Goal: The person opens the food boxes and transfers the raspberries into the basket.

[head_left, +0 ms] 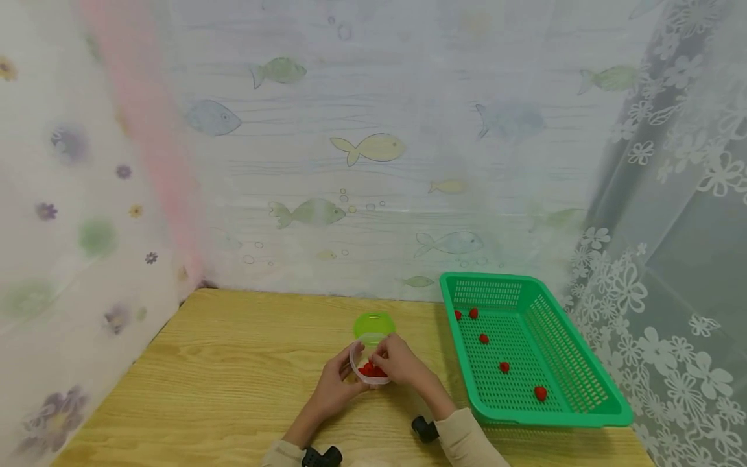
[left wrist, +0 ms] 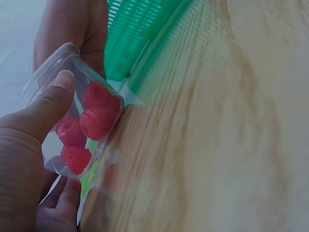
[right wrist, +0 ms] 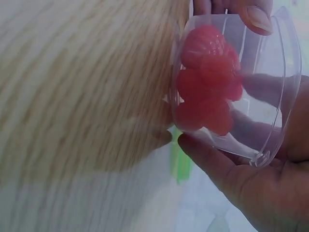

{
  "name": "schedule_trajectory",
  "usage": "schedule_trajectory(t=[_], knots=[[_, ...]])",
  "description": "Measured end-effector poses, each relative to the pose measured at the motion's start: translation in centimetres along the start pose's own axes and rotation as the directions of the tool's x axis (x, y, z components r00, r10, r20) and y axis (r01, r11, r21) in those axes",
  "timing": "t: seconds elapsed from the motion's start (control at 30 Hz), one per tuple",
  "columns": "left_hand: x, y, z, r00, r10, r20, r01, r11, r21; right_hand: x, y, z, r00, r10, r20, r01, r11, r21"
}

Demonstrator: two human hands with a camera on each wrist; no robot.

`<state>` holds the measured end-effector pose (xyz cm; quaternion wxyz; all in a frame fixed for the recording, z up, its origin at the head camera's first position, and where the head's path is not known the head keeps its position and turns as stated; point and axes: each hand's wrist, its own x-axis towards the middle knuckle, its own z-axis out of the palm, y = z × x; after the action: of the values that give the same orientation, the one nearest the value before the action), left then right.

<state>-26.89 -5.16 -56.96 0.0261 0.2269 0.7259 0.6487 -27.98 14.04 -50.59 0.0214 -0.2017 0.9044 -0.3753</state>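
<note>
In the head view my left hand (head_left: 337, 388) grips a clear plastic cup (head_left: 353, 357), tilted just above the table. Its thumb presses the near wall in the left wrist view, and the other fingers lie along the opposite side. Several red raspberries (left wrist: 96, 121) are heaped at the bottom of the cup, seen through its wall. My right hand (head_left: 403, 364) reaches over the rim, its bent fingertips inside the cup close to the raspberries (right wrist: 207, 87). Whether those fingertips pinch a raspberry is hidden. A lime-green lid (head_left: 375, 322) lies on the table just behind the cup.
A green slatted basket (head_left: 583, 350) stands on the right of the wooden table (head_left: 245, 363). Several raspberries (head_left: 504, 368) lie scattered in it, mostly along its left side. Patterned curtains (head_left: 379, 194) hang behind the table and at both sides.
</note>
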Motion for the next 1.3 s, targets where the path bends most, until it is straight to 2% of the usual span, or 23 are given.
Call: schedule_trajectory(t=[0.17,0.47,0.8,1.1,1.3], knots=[[0.1,-0.1,0.0,1.0,0.007,0.002,-0.007,1.0,0.006,0.0,0.6,0.3,1.0,0.0,-0.005,0.0,0.999,0.052],[0.1,0.0,0.2,1.0,0.019,0.001,-0.019,0.999,0.03,-0.4,1.0,0.6,0.993,0.044,-0.111,-0.02,0.978,0.209],[0.0,0.1,0.3,1.0,0.007,-0.013,-0.007,0.999,0.038,-0.9,0.8,0.6,0.985,0.025,-0.169,0.018,0.97,0.243],[0.0,-0.1,0.5,0.999,0.032,-0.037,-0.031,0.999,0.044,-1.0,0.6,0.5,0.955,0.093,-0.282,-0.003,0.953,0.302],[0.0,0.1,0.6,0.999,0.014,-0.051,-0.012,0.999,0.036,-1.3,-0.2,0.3,0.913,0.114,-0.392,0.035,0.935,0.352]])
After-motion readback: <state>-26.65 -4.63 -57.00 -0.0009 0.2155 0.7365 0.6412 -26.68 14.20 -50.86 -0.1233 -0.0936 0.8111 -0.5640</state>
